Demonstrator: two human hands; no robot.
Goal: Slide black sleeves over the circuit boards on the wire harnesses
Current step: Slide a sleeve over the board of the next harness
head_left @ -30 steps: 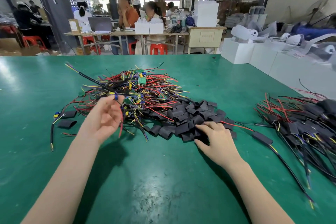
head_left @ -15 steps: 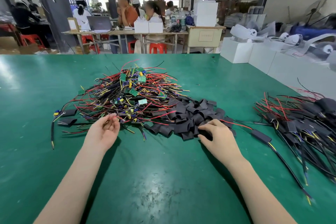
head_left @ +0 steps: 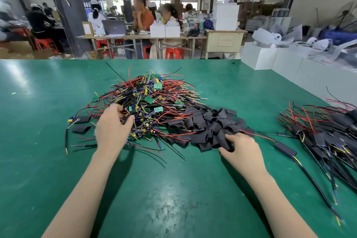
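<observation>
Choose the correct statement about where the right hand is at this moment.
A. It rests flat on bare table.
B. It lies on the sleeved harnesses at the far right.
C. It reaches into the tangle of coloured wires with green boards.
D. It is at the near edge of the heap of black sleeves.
D: the right hand has its fingers at the near edge of the heap of black sleeves, while the left hand is in the wire tangle.

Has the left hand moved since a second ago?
Yes. The left hand dropped from its raised, palm-up pose and reached forward into the near edge of the harness pile.
</observation>
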